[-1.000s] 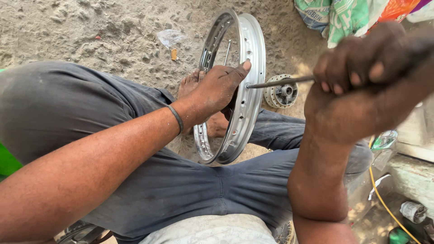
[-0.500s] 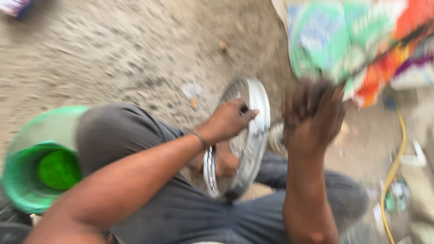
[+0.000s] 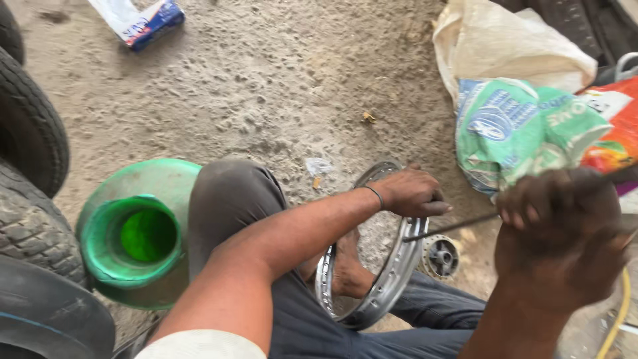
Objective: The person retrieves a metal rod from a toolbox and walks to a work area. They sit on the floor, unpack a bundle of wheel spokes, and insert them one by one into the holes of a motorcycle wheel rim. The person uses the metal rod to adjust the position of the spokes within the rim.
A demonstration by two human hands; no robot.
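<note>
Risk: thin dark metal spoke [image 3: 452, 227], pinched in closed right hand [image 3: 565, 233], may slip from upright chromed steel wheel rim [image 3: 392, 279]; left hand [image 3: 412, 193] grips rim at 12 o'clock.

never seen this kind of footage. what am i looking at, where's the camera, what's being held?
There is no machine here: a person works with two bare hands, and the single camera sits on their head, looking down at their lap and the sandy ground.

The left hand grips the top of a shiny metal wheel rim standing upright between the person's legs. The right hand, close to the lens, is closed around a thin metal rod whose tip reaches the rim.

Around them: a small wheel hub just behind the rim, a green plastic tub by the knee, dark tyres along the left edge, stuffed sacks at upper right, and a small packet at the top.
</note>
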